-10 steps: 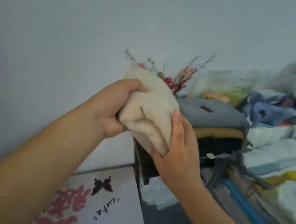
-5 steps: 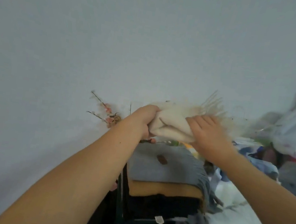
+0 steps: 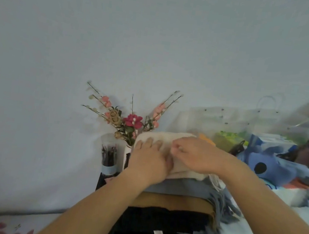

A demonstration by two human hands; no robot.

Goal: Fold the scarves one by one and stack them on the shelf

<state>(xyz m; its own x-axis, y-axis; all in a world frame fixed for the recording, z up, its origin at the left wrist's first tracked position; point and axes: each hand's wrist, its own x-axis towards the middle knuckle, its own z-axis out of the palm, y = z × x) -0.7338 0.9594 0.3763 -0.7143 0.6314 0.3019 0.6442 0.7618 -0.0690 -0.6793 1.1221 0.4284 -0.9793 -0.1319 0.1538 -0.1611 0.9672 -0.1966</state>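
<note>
Head view: the cream scarf [image 3: 166, 138] lies folded on top of a stack of scarves, both hands upon it; the left hand [image 3: 149, 159] rests flat on its left half, fingers straight and spread toward the far edge, a released grip that presses rather than clasps; the right hand [image 3: 193, 155] lies over its right half with the fingers bent and the tips drawn together at the middle of the cloth, seeming to pinch a fold there, though the blur leaves that uncertain; the two hands nearly touch at the scarf's centre. Beneath the cream scarf sits a grey scarf [image 3: 185, 187] whose fringe hangs down the right side; under that a tan scarf [image 3: 170, 202]; under that a black scarf [image 3: 155, 221] with a small white tag. Just behind the stack to the left stands a vase of flowers [image 3: 129, 121], beside a clear tube [image 3: 108, 154] of dark sticks; to the right lies a blue plush toy [image 3: 267, 167] among heaped cloth, against a pale wall [image 3: 121, 34].
</note>
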